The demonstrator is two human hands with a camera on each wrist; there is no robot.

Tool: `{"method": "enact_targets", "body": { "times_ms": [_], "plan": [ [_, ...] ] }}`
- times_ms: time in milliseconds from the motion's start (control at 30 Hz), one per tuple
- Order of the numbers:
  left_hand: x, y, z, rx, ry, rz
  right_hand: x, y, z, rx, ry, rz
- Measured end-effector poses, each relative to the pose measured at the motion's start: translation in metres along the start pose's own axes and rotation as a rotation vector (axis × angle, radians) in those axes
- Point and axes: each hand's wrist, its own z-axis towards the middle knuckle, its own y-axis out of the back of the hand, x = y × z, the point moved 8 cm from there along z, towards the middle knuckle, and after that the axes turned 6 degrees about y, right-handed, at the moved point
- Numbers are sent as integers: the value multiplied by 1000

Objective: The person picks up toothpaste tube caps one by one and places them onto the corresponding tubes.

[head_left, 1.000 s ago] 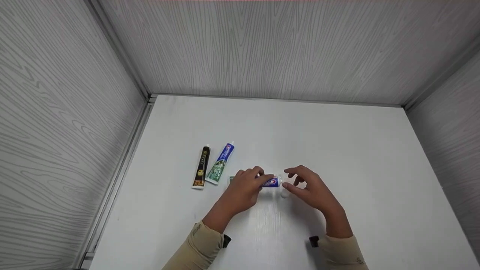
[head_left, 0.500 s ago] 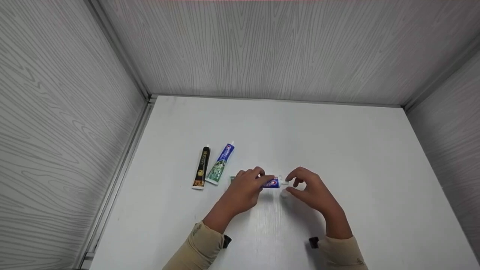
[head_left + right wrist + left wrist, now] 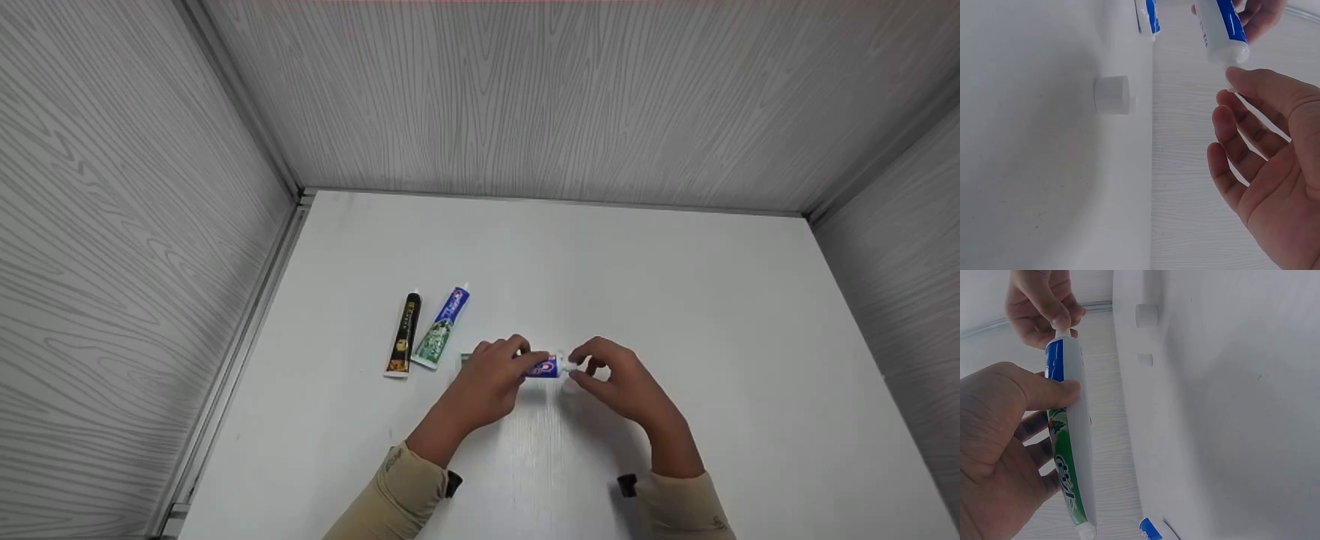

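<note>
My left hand (image 3: 489, 377) grips a blue, green and white toothpaste tube (image 3: 1081, 439) round its body, above the table. The tube's white tip points to the right. At that tip my right hand (image 3: 622, 379) has its thumb and index finger pinching the narrow white nozzle (image 3: 1230, 80), its other fingers loosely bent. Below the hands, a white cap (image 3: 1112, 95) stands on the table. A second small white piece (image 3: 1144, 360) is close to it in the left wrist view; its kind is unclear.
To the left on the white table (image 3: 712, 300) lie a black toothpaste tube (image 3: 405, 334) and another blue and green toothpaste tube (image 3: 442, 326), side by side. Grey wood-grain panels (image 3: 525, 97) rise at the back and both sides.
My right thumb and index finger have come together on the tube's tip, from being spread apart around it. The left hand and its tube have hardly moved.
</note>
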Motion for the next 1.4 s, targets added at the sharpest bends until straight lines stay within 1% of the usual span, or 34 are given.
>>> {"method": "enact_targets", "body": {
  "times_ms": [200, 500, 700, 800, 900, 1033, 1133, 1267, 1400],
  "plan": [
    [0, -1, -2, 5, 4, -7, -4, -4, 0, 40, -26, 9],
    [-2, 0, -2, -4, -11, -8, -7, -6, 0, 70, -60, 18],
    [-1, -1, -3, 10, 0, -14, -12, -7, -1, 70, -81, 11],
    [-1, -1, -3, 20, 4, -16, -13, -7, -3, 51, -85, 6],
    [0, -1, -3, 21, 6, -10, -10, -5, -2, 18, -63, 6],
    [1, -2, -3, 19, 8, -5, -5, 0, -2, -30, -7, 15],
    [2, -3, -2, 16, 8, -6, -2, 2, -3, -51, 26, 27],
    [1, -3, -2, 13, 6, -10, 0, 2, -4, -58, 36, 46],
    [0, -4, -2, 11, 3, -10, 1, 1, -3, -54, 33, 41]
  ]
}}
